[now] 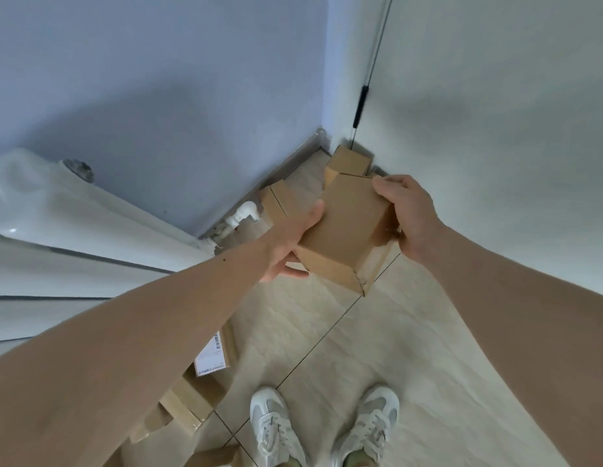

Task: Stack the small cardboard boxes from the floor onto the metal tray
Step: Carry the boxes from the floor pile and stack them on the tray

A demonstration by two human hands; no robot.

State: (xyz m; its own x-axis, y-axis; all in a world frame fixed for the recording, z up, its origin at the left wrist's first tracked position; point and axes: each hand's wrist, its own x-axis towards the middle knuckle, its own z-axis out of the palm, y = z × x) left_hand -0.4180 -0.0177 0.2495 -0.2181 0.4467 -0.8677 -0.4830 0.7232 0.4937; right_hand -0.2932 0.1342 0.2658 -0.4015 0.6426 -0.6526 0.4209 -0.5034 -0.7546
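Both our hands gripped one small cardboard box [343, 227] above the floor [377, 332]: left hand [293, 244] underneath, right hand [408, 214] clamping its far side; the box was closed, contents hidden.

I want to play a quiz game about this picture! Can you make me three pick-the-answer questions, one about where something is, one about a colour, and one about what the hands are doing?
1. Where is the cardboard box right now?
A. flat on the floor
B. up in the air between both hands
C. on a shelf

2. What colour are the shoes?
A. red
B. black
C. white and grey

3. What is the right hand doing?
A. gripping the box's edge
B. waving, holding nothing
C. resting on the wall

Answers:
1. B: the left hand and the right hand hold it above the floor tiles.
2. C: both shoes look pale white with grey parts.
3. A: its fingers curl over the box's far edge.
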